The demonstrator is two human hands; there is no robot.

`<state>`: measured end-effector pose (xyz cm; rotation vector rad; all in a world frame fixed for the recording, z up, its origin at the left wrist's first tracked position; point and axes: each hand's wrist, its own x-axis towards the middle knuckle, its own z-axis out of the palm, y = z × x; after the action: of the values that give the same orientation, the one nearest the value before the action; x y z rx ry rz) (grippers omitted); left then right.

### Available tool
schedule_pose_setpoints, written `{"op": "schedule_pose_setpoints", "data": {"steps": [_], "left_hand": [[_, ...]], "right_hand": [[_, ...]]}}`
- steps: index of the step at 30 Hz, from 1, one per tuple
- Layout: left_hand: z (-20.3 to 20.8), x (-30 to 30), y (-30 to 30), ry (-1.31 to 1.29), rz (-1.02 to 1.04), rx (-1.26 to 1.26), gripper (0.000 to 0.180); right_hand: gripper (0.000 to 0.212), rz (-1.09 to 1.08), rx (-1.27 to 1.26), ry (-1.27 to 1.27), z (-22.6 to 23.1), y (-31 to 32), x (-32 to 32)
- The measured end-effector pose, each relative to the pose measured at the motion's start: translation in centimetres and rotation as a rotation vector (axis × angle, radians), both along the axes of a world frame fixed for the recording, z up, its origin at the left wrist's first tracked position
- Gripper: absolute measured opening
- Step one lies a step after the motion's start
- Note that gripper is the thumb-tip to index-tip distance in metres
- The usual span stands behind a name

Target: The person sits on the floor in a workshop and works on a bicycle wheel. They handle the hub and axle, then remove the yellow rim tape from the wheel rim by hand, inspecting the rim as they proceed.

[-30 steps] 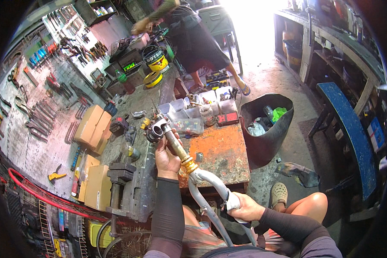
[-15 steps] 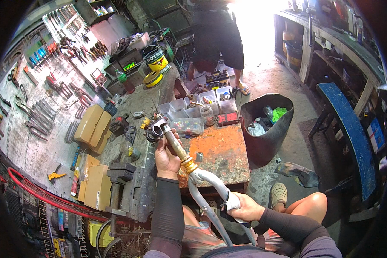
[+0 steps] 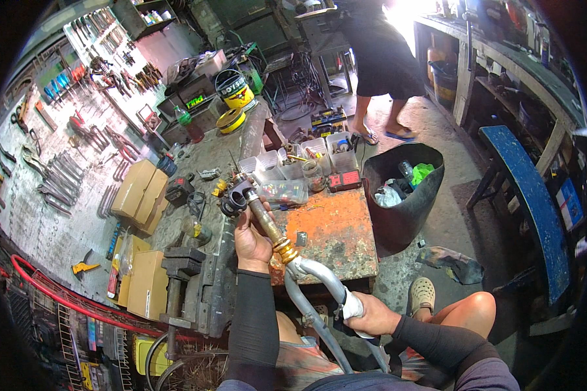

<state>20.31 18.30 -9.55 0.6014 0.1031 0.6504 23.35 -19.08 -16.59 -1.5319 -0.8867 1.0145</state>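
A bicycle fork (image 3: 308, 268) lies slantwise across my lap, its silver legs toward me and its worn steerer tube pointing away to the left. Gold headset rings (image 3: 284, 249) sit around the base of that tube. At its far end is a black clamp-like stem (image 3: 233, 202). My left hand (image 3: 253, 246) is closed around the steerer from the left, thumb up close to the stem; its other fingers are partly hidden behind the tube. My right hand (image 3: 375, 314) grips a white cloth (image 3: 353, 306) wrapped around the right fork leg.
Ahead stands a worn orange bench (image 3: 339, 228) with plastic parts bins (image 3: 290, 166). Left are a vise (image 3: 184, 260), cardboard boxes (image 3: 147, 283) and a tool wall (image 3: 52, 163). A black rubber bin (image 3: 404, 221) and blue bench (image 3: 535, 208) stand right; another person (image 3: 379, 52) is beyond.
The other person has stepped to the right and now stands upright, showing both feet and a table behind. My hands and the fork have hardly moved; the stem looks slightly turned.
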Motion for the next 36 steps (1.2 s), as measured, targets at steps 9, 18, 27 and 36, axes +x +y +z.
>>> {"op": "schedule_pose_setpoints", "data": {"steps": [9, 18, 27, 36], "left_hand": [[0.0, -0.1, 0.1, -0.058, -0.082, -0.074, 0.046], [0.2, -0.3, 0.1, -0.112, -0.131, 0.011, 0.043], [1.5, -0.6, 0.0, -0.058, 0.031, 0.088, 0.044], [1.1, -1.1, 1.2, -0.126, -0.001, -0.062, 0.046]], "right_hand": [[0.043, -0.007, 0.031, 0.038, -0.6, 0.1, -0.1], [0.039, 0.01, 0.056, 0.04, -1.0, 0.1, -0.1], [0.039, 0.019, 0.1, 0.112, -0.4, 0.2, -0.8], [0.043, 0.048, 0.088, 0.104, 0.9, 0.4, -0.9]]}}
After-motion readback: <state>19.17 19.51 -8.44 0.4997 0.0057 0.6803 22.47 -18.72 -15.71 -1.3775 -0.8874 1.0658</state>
